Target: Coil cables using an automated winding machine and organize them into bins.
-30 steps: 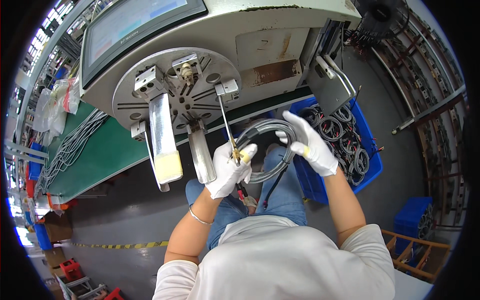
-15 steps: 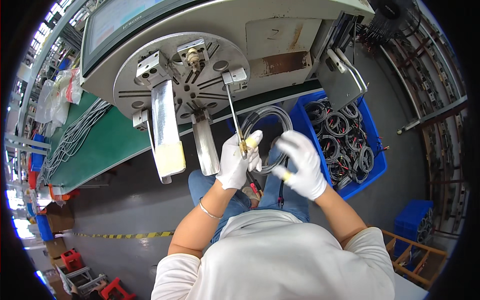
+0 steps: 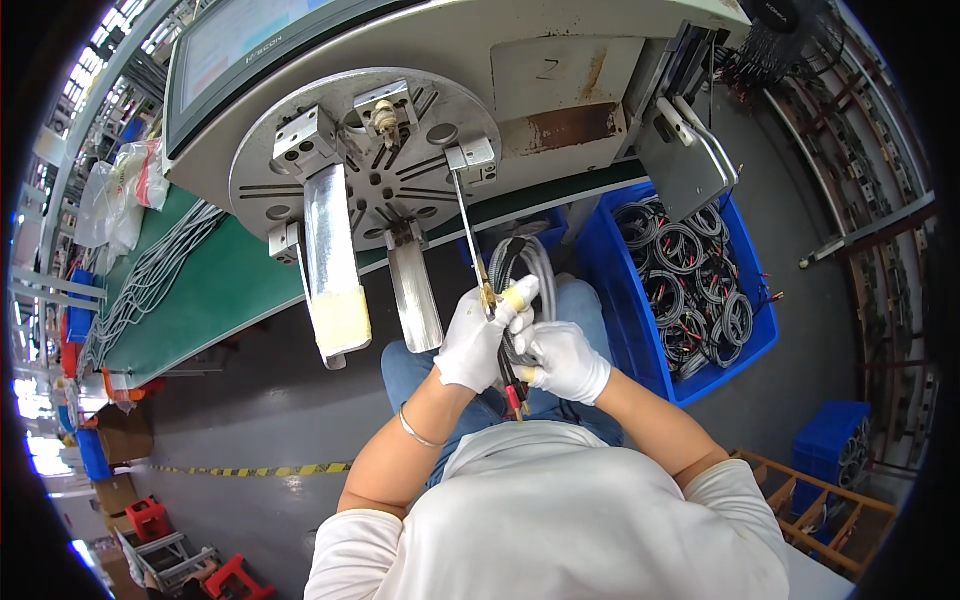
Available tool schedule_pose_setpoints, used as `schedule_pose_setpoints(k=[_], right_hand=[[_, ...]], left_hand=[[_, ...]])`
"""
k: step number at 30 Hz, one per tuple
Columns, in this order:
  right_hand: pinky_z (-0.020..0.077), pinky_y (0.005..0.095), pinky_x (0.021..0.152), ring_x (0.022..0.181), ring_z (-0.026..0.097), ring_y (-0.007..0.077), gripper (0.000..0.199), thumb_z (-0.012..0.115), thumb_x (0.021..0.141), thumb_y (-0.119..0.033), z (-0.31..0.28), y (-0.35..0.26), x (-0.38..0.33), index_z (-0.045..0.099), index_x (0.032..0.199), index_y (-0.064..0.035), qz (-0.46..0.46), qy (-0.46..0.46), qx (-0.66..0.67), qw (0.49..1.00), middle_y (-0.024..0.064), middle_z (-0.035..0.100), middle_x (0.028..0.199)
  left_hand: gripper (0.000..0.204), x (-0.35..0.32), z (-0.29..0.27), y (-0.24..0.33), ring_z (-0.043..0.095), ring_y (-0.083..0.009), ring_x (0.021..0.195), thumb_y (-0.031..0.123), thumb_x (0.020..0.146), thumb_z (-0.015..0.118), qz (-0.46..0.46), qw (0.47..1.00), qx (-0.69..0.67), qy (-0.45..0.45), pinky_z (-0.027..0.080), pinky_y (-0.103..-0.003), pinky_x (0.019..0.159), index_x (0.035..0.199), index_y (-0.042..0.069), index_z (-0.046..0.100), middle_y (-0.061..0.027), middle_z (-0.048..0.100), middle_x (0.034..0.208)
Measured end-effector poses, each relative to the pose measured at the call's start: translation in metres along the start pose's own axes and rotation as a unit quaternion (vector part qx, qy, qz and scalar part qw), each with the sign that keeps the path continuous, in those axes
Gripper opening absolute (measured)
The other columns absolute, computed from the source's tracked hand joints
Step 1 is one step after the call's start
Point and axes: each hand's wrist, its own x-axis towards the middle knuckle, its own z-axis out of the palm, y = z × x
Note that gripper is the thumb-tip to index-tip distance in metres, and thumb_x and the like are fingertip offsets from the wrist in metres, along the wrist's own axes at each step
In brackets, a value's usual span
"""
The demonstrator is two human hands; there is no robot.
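While both gloved hands meet over the lap, the right hand (image 3: 567, 362) clamps the grey cable coil (image 3: 528, 270); the left hand (image 3: 480, 335) pinches it against a thin rod (image 3: 467, 235) below the round winding plate (image 3: 365, 150). Beyond sits a blue bin (image 3: 628, 330).

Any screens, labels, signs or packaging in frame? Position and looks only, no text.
Screen: top left, on the machine above the round metal plate; flat rectangle, dark frame, pale lit panel.
Plastic bags: far left, by the green bench; crumpled, clear and white with a red patch.
Cardboard boxes: lower left, on the floor; brown.
Floor marking tape: lower left; yellow and black striped line.
No separate labels that I can make out.
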Motion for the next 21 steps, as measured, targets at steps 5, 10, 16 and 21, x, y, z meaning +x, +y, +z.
schedule_pose_setpoints(k=[5,10,16,21], right_hand=[[0.0472,0.0363,0.07,0.083,0.06,0.0298,0.018,0.068,0.071,-0.02,-0.008,-0.008,0.002,0.058,0.072,-0.0049,0.057,-0.072,0.042,0.995,0.0133,0.06,0.083],[0.046,0.0305,0.086,0.097,0.061,0.0232,0.036,0.059,0.078,-0.009,-0.046,-0.007,0.006,0.056,0.113,-0.0009,0.159,-0.105,0.306,0.933,0.0125,0.063,0.103],[0.0451,0.0291,0.087,0.092,0.057,0.0125,0.028,0.058,0.091,-0.024,-0.06,0.002,0.007,0.059,0.109,-0.0026,0.278,0.07,0.619,0.731,0.004,0.061,0.098],[0.044,0.024,0.082,0.087,0.056,0.0085,0.021,0.06,0.09,-0.019,-0.052,-0.006,0.009,0.06,0.103,-0.0021,0.288,0.089,0.466,0.832,0.0008,0.061,0.093]], left_hand=[[0.021,-0.004,0.0,-0.005,0.039,-0.0076,0.045,0.019,0.09,0.061,0.014,0.993,0.115,-0.024,0.033,-0.022,0.043,0.079,0.006,0.049,0.0014,0.042,0.057],[0.019,-0.003,0.001,-0.025,0.052,-0.01,0.05,0.018,0.088,0.064,0.06,0.958,0.28,0.029,0.043,-0.024,0.048,0.088,0.0,0.056,-0.0022,0.056,0.064],[0.021,-0.006,0.0,-0.048,0.063,-0.0161,0.075,0.018,0.082,0.069,0.112,0.827,0.551,0.021,0.05,-0.029,0.071,0.092,0.001,0.062,-0.0138,0.066,0.083],[0.039,-0.005,-0.02,-0.054,0.063,-0.0251,0.084,0.033,0.083,0.066,0.129,0.847,0.512,-0.062,0.049,-0.034,0.076,0.105,0.001,0.056,-0.0176,0.063,0.09]])
